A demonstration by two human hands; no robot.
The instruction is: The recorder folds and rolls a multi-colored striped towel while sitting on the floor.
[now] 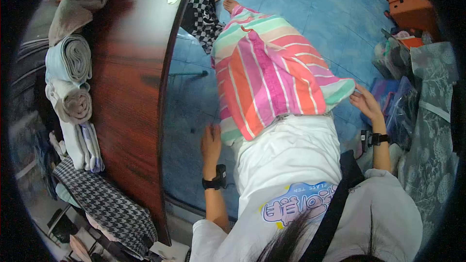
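Observation:
Across my lap and legs lies a large cloth (269, 72) striped in pink, orange, purple, mint and white. A folded flap of it rises in the middle, with a small red loop at its tip. On the right, the fingers of my right hand (366, 103) pinch the cloth's mint-green edge, which is drawn out to a point. My left hand (211, 143) is beside the cloth's lower left edge; whether its fingers grip that edge is hard to see. White fabric (287, 145) shows below the cloth, and a bare foot (230, 5) sticks out beyond it.
Left of me stands a dark reddish wooden table (127, 91). Rolled towels (74, 60) and folded white cloths (82, 145) line its far side. Checkered fabric (205, 11) hangs near its end. An orange suitcase (411, 11) and plastic bags (397, 105) sit to the right.

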